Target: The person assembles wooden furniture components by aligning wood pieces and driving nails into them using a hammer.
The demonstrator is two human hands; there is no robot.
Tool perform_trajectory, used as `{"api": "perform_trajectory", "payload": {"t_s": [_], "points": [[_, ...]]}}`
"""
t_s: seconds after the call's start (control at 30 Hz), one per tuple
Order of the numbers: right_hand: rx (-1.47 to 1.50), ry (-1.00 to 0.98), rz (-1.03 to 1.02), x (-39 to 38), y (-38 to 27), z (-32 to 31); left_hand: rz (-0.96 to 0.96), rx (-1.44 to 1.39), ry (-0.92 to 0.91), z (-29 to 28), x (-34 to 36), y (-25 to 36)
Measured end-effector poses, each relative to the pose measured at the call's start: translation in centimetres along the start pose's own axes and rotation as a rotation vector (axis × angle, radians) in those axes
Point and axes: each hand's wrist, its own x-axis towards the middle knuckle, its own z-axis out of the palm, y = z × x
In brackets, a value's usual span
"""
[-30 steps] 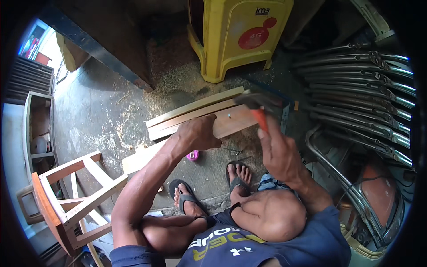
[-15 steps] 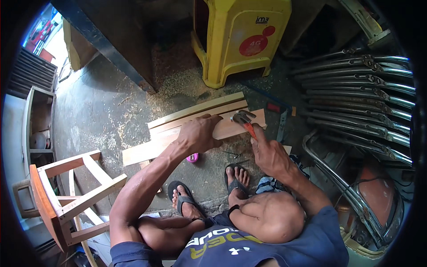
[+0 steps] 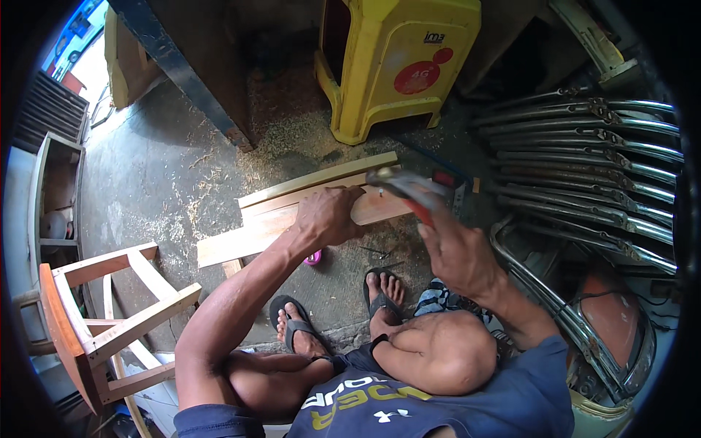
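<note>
My left hand grips a pale wooden board, its fingers over the board near a small upright nail. A narrower wooden strip lies along the far side of the board. My right hand is closed on a claw hammer with a red handle. The hammer head, smeared by motion, is over the board just above the nail. A small pink round item sits on the floor below my left hand.
A partly built wooden chair frame is at left, near a cabinet. Beyond the boards stand a yellow plastic stool and a dark panel. Stacked chrome tubular frames fill the right. Sawdust is scattered on the floor.
The hammer has swung down toward the nail, then moved again and is blurred now. My left hand has stayed on the board, while the whole view has shifted slightly.
</note>
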Motion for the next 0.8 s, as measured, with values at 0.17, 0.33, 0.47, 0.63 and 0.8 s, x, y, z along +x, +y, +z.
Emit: {"api": "perform_trajectory", "payload": {"t_s": [0.17, 0.33, 0.47, 0.63, 0.8], "points": [[0.108, -0.131, 0.203, 3.5, -3.1, -3.1, -0.042, 0.000, 0.010, -0.7, -0.3, -0.8], [0.441, 0.053, 0.086, 0.2, 0.1, -4.6, 0.007, -0.109, 0.068, 1.4, -0.4, -1.5], [-0.237, -0.352, 0.305, -3.0, 2.8, 0.6, 0.101, 0.147, 0.163, 1.5, 0.1, -0.9], [0.038, -0.150, 0.514, 1.1, -2.2, -1.8, 0.039, -0.020, 0.176, 1.5, 0.0, -2.5], [-0.206, -0.355, 0.310, -0.8, 0.2, 0.8, 0.038, -0.056, 0.086, 0.9, 0.5, -0.9]]}}
